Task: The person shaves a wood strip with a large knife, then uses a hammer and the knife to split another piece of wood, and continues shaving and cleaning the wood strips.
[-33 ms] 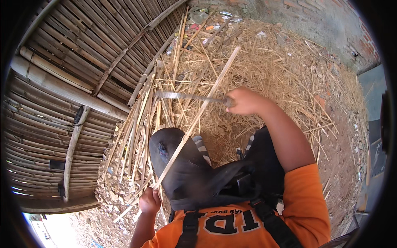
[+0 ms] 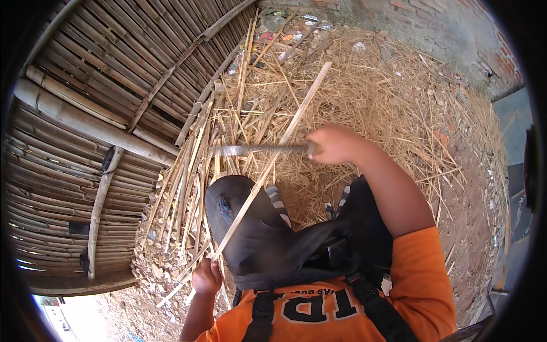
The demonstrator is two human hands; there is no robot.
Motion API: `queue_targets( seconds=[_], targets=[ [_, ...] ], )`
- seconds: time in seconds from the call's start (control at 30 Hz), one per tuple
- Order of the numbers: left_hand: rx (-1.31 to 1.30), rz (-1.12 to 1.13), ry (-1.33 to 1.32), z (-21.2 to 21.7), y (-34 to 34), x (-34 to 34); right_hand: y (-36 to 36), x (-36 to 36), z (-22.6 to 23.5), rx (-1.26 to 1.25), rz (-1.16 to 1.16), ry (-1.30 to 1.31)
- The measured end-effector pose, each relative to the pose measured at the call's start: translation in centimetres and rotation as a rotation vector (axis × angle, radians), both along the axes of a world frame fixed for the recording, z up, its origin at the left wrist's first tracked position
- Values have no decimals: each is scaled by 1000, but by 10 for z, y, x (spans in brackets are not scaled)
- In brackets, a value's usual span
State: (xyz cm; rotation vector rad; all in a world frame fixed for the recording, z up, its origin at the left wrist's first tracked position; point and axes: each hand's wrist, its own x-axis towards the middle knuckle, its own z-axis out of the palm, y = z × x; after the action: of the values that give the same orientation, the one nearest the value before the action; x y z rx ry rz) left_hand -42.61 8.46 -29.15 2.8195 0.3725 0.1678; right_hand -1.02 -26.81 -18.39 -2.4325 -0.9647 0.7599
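Pale split bamboo strip point(image 2: 268, 165), long and thin, runs diagonally from low near the person's left knee point(image 2: 239, 222) up and away over the straw. Left hand point(image 2: 206, 277) is closed round the strip's near end, just below and left of the knee, fingers wrapped tight on it. Right hand point(image 2: 336, 143) is fisted on the handle of a long knife point(image 2: 256, 150); the blade points left and lies level, crossing the strip above the knee. Blade looks motion-blurred, so cannot tell if its edge touches the strip or sits just over it.

Knee is covered in dark trousers point(image 2: 256, 239), and the strip lies across that dark cloth on its way up. Orange shirt point(image 2: 421, 273) sleeve covers the right upper arm, right of the knee; black harness straps point(image 2: 376, 310) sit on the chest below it. A striped sandal point(image 2: 276, 199) shows just right of the knee.

Left of the knee lies a loose bundle of more bamboo strips point(image 2: 194, 171), fanned out on the ground. Further left stands a woven bamboo wall point(image 2: 85, 131) with thick round poles across it. Beyond the knee, dry straw litter point(image 2: 387, 97) covers the ground up to a brick wall point(image 2: 456, 28).
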Motion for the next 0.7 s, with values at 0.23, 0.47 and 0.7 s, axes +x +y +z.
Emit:
queue_targets(
  seconds=[0.23,0.47,0.7],
  targets=[
    [86,12,-20,-4,12,-2,-51,45,-34,45,-376,-99],
    [21,-26,-27,-3,11,0,-8,5,-18,74,0,-239],
    [87,-27,-26,-6,19,-9,-48,40,-23,97,-407,-120]
  ],
)
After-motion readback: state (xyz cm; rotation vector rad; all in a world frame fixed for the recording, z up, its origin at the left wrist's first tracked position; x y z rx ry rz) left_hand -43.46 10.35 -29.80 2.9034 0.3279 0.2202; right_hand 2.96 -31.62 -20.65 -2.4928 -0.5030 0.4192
